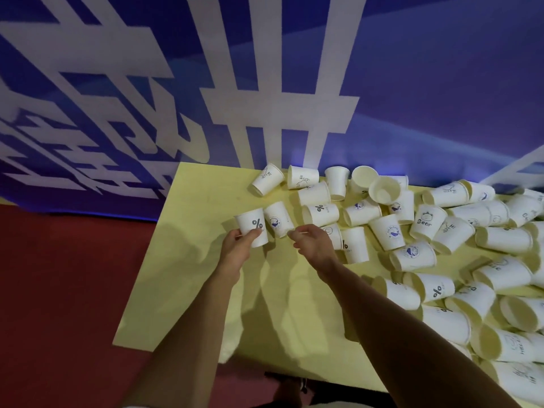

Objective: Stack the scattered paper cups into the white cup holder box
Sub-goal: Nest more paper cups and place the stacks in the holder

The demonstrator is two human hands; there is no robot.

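Left hand (238,245): out over the yellow bench (191,275), forearm bare, holding one cup.
Left fingers (255,233): clamped on the % cup (253,226), thumb on the near side and the others wrapped round the lower part.
% cup: upright-ish and tipped a little, logo facing the camera. Can't tell if it's resting on the bench or just off it.
Right hand (313,242): just beside the left one, reaching in from the right.
Right fingers (291,234): curled in close together, tips right at the near end of the blue-logo cup (278,221). Honestly can't tell if they've actually got hold of it or are only touching.
Blue-logo cup: lying tilted between the two sets of fingers, its side up against the % cup.
Second % cup (321,214): on its side just beyond the right fingers.
Loose cups (412,256): loads of them to the right of the right fingers and beyond them, mostly tipped over and overlapping, running off the right edge.
Bear cup (427,222): well right of the fingers, in the thick of the heap.
Open-mouth cup (384,189): far side of the heap, rim towards the camera.
Banner (265,69): blue with big white lettering, past the fingers at the bench's far edge.
Floor (59,290): red, left of the left fingers.
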